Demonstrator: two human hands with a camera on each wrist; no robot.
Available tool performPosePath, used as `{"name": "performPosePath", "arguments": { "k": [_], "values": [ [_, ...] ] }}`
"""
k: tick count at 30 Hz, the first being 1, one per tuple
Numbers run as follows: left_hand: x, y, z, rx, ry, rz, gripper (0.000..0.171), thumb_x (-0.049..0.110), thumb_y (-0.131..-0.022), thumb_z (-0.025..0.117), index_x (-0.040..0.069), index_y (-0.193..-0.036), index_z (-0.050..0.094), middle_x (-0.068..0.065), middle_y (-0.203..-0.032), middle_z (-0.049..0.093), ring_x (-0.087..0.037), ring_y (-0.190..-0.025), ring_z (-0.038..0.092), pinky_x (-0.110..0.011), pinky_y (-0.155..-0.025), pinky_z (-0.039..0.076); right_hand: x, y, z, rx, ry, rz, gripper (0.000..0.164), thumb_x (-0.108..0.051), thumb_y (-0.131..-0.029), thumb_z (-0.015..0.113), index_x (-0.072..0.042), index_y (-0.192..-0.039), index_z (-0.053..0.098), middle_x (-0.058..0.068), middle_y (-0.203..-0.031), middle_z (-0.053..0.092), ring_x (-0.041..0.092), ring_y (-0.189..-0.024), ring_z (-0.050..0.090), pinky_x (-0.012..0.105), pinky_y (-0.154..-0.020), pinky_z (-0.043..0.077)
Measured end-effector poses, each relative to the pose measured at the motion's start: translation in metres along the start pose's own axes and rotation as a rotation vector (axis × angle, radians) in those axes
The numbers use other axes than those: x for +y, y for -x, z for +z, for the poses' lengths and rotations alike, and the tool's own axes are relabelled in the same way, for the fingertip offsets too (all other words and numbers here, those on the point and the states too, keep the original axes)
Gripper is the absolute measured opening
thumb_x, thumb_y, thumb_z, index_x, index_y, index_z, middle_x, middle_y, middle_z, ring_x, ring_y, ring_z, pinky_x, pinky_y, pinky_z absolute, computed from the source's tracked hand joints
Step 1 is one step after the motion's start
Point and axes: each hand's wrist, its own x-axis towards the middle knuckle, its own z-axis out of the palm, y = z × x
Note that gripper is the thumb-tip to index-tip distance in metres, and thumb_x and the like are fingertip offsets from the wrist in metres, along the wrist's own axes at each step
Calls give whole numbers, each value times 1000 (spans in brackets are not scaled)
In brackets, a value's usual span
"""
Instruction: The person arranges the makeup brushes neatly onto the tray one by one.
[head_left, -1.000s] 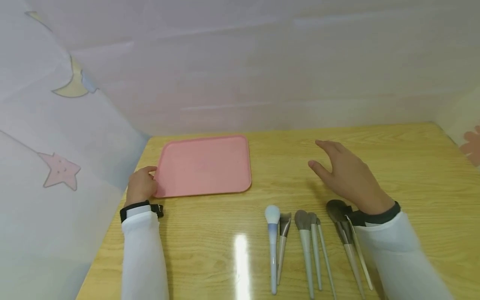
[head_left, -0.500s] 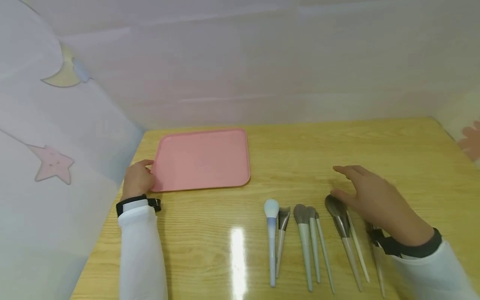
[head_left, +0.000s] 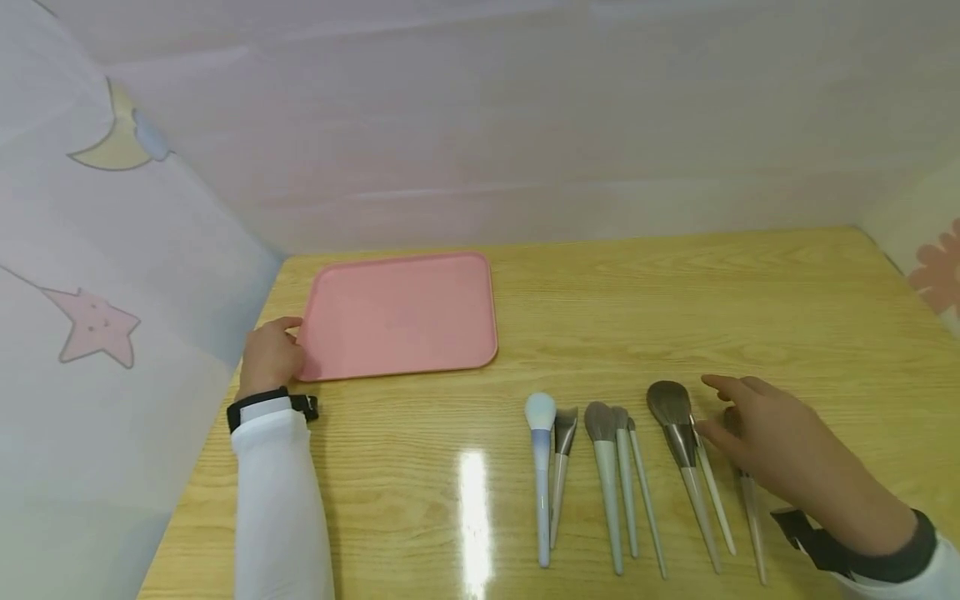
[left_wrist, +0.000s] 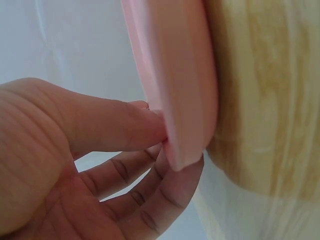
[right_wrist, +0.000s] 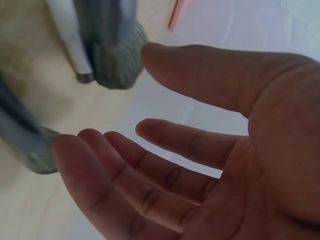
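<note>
Right hand [head_left: 787, 446] over the desk [head_left: 390, 467], thumb and fingers wide apart, partly covering the rightmost brush [head_left: 752, 517], with the wrist view blurring and cropping the bristles! Across the wood grain, the left hand [head_left: 272, 357] pinches the shallow, round-cornered pink tray [head_left: 401, 317] near its corner, slim-handled, soft-tufted brushes [head_left: 607, 475] lying nearer the person, to its right.

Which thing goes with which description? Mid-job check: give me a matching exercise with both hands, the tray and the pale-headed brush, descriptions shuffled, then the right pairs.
1. left hand
2. right hand
3. tray
4. pale-headed brush

A. plain pink
B. holding nothing, partly covering the rightmost brush in the head view
C. leftmost of its kind on the table
D. pinching the tray's edge

Pairs: 1-D, 2-B, 3-A, 4-C
</note>
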Motion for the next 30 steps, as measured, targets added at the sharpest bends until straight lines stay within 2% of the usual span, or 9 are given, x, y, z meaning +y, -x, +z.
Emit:
{"name": "performPosePath", "arguments": {
  "k": [5, 11, 14, 18, 24, 28, 30],
  "values": [
    [-1, 0, 0, -7, 0, 3, 63, -5, -89, 48, -5, -152, 48, -33, -124, 65, -37, -100, 62, -26, -64, 46, 4, 12, 4, -15, 27, 15, 59, -23, -93, 79, 15, -133, 58, 10, -91, 68, 17, -74, 62, 40, -63, 54],
    [-1, 2, -2, -13, 0, 9, 64, -5, -88, 48, -6, -153, 48, -33, -124, 65, -37, -100, 63, -26, -64, 47, 12, 26, 4, -40, -13, 80, 61, -24, -93, 80, 16, -133, 57, 28, -102, 71, 32, -80, 71, 48, -62, 58],
    [-2, 2, -4, -13, -2, 7, 64, -4, -89, 48, -6, -153, 47, -34, -125, 65, -38, -101, 64, -27, -66, 48, 15, 30, 6, -46, -17, 114, 59, -24, -93, 79, 17, -129, 58, 33, -101, 70, 35, -78, 72, 49, -60, 58],
    [-2, 3, -6, -4, -10, 6, 64, -4, -89, 48, -6, -152, 47, -33, -124, 65, -39, -102, 63, -28, -67, 48, 17, 32, 10, -33, -20, 138, 57, -22, -93, 79, 21, -123, 58, 27, -90, 72, 32, -72, 71, 47, -57, 57],
    [-2, 3, -6, -9, -18, 16, 63, -3, -88, 48, -7, -152, 48, -33, -123, 65, -38, -101, 62, -25, -64, 46, 17, 35, 16, -70, -66, 185, 59, -21, -95, 76, 25, -124, 54, 13, -81, 74, 28, -68, 69, 48, -58, 57],
    [-3, 3, -7, -8, -18, 26, 63, -4, -88, 48, -7, -151, 49, -34, -123, 65, -39, -102, 63, -25, -65, 46, 17, 35, 18, -89, -71, 202, 58, -20, -95, 75, 27, -123, 53, 13, -81, 76, 30, -69, 71, 50, -58, 57],
    [-3, 3, -7, -10, -19, 23, 63, -4, -88, 48, -7, -151, 49, -34, -124, 65, -39, -103, 63, -25, -65, 46, 16, 35, 18, -95, -67, 206, 57, -19, -96, 74, 27, -121, 53, 14, -81, 75, 29, -67, 70, 47, -56, 56]
  ]
}}
